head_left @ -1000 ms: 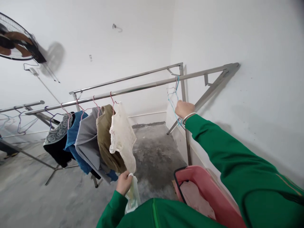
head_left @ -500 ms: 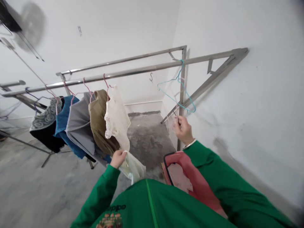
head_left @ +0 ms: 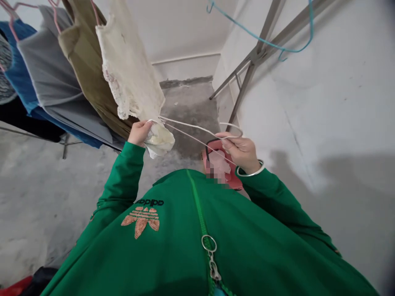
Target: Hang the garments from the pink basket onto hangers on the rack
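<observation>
Two hands of yours are at work close together in front of your green jacket [head_left: 173, 255]: your left hand [head_left: 138, 133] pinches the edge of a bunched whitish garment [head_left: 160, 140] between thumb and fingers, and your right hand [head_left: 242, 151] has its fingers closed around a white wire hanger [head_left: 197, 126], with the hook curling above your knuckles and a silver bracelet [head_left: 251, 172] at your wrist; the hanger's far end meets the garment beside your left hand, though you cannot tell whether it goes inside the opening; just behind the garment hangs a cream lace top [head_left: 131, 61], and to its left hang an olive garment [head_left: 84, 57], a grey one [head_left: 60, 70] and a blue one [head_left: 18, 80]; a turquoise hanger [head_left: 256, 37] hangs at upper right, in front of the metal rack legs [head_left: 247, 76], and lower down, partly hidden by your right hand, a pink basket [head_left: 235, 181] holds pale pink cloth [head_left: 218, 159]
</observation>
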A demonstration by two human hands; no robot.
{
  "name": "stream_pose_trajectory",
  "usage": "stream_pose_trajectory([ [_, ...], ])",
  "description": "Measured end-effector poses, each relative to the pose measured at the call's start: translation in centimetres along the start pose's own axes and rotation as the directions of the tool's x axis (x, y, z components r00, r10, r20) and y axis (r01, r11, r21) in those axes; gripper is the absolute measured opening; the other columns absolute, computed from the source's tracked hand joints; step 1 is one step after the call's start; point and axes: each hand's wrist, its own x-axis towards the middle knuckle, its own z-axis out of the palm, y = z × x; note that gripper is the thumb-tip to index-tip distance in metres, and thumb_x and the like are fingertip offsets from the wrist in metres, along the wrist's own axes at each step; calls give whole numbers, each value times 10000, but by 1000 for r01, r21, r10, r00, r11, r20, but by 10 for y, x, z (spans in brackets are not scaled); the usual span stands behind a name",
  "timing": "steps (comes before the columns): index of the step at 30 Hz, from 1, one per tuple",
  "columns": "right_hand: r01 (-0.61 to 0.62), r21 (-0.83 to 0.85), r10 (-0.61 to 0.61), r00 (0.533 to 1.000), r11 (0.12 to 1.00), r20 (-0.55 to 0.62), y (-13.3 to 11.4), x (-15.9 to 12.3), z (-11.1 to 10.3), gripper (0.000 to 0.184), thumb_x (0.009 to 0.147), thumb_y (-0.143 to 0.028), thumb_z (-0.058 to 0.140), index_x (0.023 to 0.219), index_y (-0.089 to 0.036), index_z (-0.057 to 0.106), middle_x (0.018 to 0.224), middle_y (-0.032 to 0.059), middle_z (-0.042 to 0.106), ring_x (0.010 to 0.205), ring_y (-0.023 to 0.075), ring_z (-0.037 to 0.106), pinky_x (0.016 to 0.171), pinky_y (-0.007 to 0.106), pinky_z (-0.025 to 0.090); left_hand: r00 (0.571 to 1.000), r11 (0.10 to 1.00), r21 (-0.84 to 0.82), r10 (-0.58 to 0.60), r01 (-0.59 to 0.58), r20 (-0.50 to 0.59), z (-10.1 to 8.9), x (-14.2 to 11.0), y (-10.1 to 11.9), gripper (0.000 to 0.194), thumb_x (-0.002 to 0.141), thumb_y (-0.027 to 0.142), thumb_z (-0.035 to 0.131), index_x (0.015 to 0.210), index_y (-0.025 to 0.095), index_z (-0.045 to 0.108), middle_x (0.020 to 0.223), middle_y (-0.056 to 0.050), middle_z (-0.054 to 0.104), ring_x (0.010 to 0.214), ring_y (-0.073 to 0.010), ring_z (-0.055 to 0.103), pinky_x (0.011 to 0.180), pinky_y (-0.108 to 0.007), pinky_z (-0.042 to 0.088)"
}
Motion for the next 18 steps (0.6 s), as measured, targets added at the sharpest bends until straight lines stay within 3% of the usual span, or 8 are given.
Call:
stream_pose_trajectory([
  [4, 73, -46, -69, 994, 996, 85, -14, -9, -3, 275, 913, -343, 531, 837, -184, 741, 854, 51, 725, 639, 125, 624, 558, 264, 499, 1000, 1000, 17, 19, -19, -1, -2, -2, -4, 245, 666, 363, 689, 634, 121, 672, 575, -11, 617, 557, -134, 566, 527, -229, 450],
  [9, 66, -55, -58, 990, 996, 131, -13, -7, 7, 271, 916, -297, 502, 938, -179, 745, 963, 46, 733, 800, 151, 681, 750, 309, 567, 999, 996, 87, 24, -28, 40, -3, -6, -7, 238, 703, 352, 646, 639, 124, 667, 560, 9, 585, 536, -114, 517, 513, -214, 408],
  [12, 42, -47, -33, 985, 998, 169, -11, -4, 15, 294, 915, -304, 490, 986, -166, 741, 979, 56, 729, 887, 169, 680, 818, 324, 559, 987, 962, 235, 119, -141, 105, -5, -11, -8, 245, 754, 340, 587, 652, 129, 658, 559, 17, 564, 560, -116, 515, 549, -218, 405],
  [15, 9, -34, -2, 980, 999, 200, -8, 1, 26, 314, 918, -320, 477, 964, -154, 740, 975, 68, 721, 859, 169, 667, 778, 315, 547, 943, 837, 441, 251, -325, 218, 0, -19, -9, 236, 806, 321, 545, 743, 136, 677, 621, -3, 602, 659, -148, 572, 657, -245, 440],
  [18, -28, 1, 28, 976, 1000, 214, -3, 7, 43, 317, 917, -318, 468, 980, -144, 725, 981, 70, 708, 797, 150, 639, 723, 292, 518, 874, 650, 588, 297, -480, 385, 15, -33, -8, 235, 855, 300, 502, 819, 149, 677, 730, -49, 652, 768, -191, 618, 742, -288, 458],
])
